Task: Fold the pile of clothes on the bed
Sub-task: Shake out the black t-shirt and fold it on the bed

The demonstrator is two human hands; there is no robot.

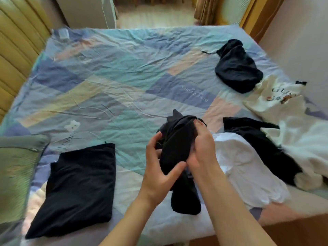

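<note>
A bunched black garment [179, 146] hangs above the near middle of the bed, held between both hands. My left hand [159, 167] grips it from the left, thumb curled across the front. My right hand [202, 148] grips its right side, fingers pinching the top edge. A folded black garment [79, 187] lies flat at the near left. To the right lies the pile: a white shirt [248, 171], a black piece [262, 144] and a cream fleece garment [305, 144]. A cream printed top [273, 100] lies further back.
A crumpled black garment [237, 68] sits at the far right of the patchwork bedsheet [110, 82]. A green pillow [16, 166] lies at the near left edge. A wall runs along the right, and a doorway opens beyond the bed's far end.
</note>
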